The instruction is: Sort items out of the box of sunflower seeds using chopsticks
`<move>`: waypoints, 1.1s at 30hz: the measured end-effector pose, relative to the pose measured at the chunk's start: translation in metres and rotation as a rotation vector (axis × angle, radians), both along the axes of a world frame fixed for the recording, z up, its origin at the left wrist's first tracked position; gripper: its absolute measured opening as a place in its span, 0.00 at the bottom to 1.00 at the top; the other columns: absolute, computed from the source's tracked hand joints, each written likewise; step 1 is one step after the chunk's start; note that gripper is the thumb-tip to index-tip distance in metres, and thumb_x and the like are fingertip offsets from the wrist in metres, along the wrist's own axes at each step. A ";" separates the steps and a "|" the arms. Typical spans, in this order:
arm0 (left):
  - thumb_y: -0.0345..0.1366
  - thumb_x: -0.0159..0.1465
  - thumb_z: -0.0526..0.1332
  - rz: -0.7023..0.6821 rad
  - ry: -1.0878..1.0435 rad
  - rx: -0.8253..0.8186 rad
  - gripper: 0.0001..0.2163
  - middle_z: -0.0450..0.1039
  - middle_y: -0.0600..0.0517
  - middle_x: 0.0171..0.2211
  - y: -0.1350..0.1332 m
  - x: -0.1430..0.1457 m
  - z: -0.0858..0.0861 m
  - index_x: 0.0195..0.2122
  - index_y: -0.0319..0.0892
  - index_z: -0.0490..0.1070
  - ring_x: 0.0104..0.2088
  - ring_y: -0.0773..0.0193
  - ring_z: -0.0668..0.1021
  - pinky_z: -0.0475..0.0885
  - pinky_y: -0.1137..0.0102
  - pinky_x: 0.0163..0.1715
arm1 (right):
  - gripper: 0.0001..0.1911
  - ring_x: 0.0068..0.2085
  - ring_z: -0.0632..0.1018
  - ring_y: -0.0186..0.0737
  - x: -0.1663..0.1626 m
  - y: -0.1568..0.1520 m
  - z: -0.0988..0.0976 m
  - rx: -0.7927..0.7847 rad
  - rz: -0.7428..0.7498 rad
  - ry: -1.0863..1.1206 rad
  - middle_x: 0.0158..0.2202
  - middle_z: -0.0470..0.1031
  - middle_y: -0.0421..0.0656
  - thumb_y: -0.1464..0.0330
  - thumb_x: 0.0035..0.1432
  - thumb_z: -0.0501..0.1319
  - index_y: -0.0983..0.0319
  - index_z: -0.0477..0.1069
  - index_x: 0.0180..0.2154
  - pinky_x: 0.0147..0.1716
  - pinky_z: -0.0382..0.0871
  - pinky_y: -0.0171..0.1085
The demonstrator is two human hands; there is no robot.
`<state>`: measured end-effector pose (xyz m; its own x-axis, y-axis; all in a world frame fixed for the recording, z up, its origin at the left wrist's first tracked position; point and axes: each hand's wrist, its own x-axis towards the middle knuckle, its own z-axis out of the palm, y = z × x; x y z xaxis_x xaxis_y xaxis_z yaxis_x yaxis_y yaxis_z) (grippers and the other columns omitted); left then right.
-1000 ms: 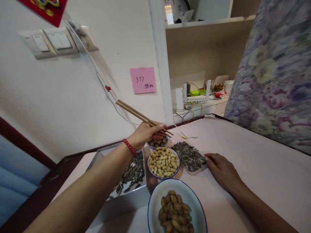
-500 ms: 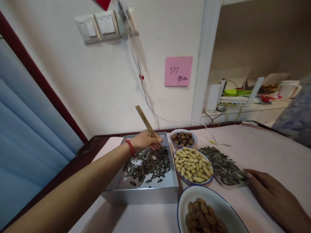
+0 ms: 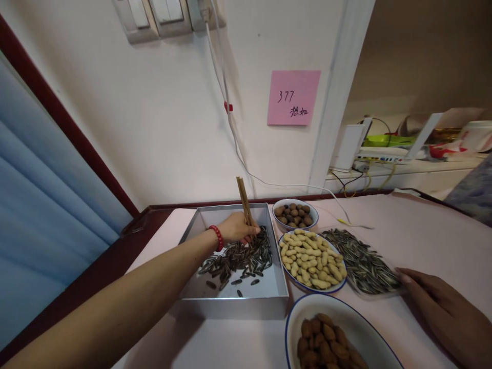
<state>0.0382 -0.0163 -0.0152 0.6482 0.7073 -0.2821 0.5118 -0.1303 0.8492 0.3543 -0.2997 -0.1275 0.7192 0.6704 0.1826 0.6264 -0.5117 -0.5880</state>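
Note:
My left hand, with a red bead bracelet on its wrist, is closed round a pair of wooden chopsticks. The chopsticks stand nearly upright, their lower ends hidden by the hand and the seeds. Beneath them, sunflower seeds are heaped in a shallow grey-white box, with a few loose near its front wall. At the right, my right hand pinches the near right rim of a clear plate piled with more sunflower seeds. Its lower fingers are partly hidden.
Beside the box stand a bowl of peanuts, a small bowl of round brown nuts and, in front, a bowl of almond-like nuts. A white cable runs down the wall onto the table. A router sits on the shelf.
My left hand has tipped the chopsticks more upright, and it stays low over the seeds in the box. My right hand remains at the plate's rim. The camera view has shifted slightly.

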 end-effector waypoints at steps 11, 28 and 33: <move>0.35 0.53 0.67 0.031 0.008 0.067 0.05 0.76 0.50 0.22 -0.001 0.001 -0.005 0.26 0.39 0.75 0.25 0.61 0.78 0.74 0.69 0.26 | 0.31 0.53 0.72 0.54 -0.001 0.000 0.005 -0.017 -0.007 0.119 0.50 0.74 0.45 0.43 0.50 0.48 0.55 0.73 0.42 0.56 0.63 0.49; 0.37 0.53 0.66 0.052 -0.013 0.017 0.07 0.76 0.50 0.21 0.001 0.000 -0.004 0.26 0.38 0.73 0.24 0.60 0.78 0.75 0.67 0.28 | 0.31 0.52 0.73 0.54 -0.004 0.001 0.009 0.012 -0.016 0.132 0.48 0.75 0.47 0.43 0.50 0.49 0.57 0.74 0.41 0.56 0.63 0.50; 0.36 0.53 0.66 0.046 -0.005 0.003 0.07 0.75 0.51 0.20 -0.001 0.001 -0.006 0.26 0.38 0.73 0.25 0.60 0.78 0.75 0.66 0.28 | 0.31 0.52 0.73 0.55 -0.005 0.002 0.010 0.004 -0.016 0.140 0.48 0.75 0.48 0.43 0.50 0.49 0.58 0.74 0.41 0.56 0.63 0.50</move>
<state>0.0393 -0.0177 -0.0214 0.6164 0.7371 -0.2768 0.5127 -0.1089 0.8517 0.3493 -0.2982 -0.1177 0.7487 0.6578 0.0820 0.5295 -0.5190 -0.6710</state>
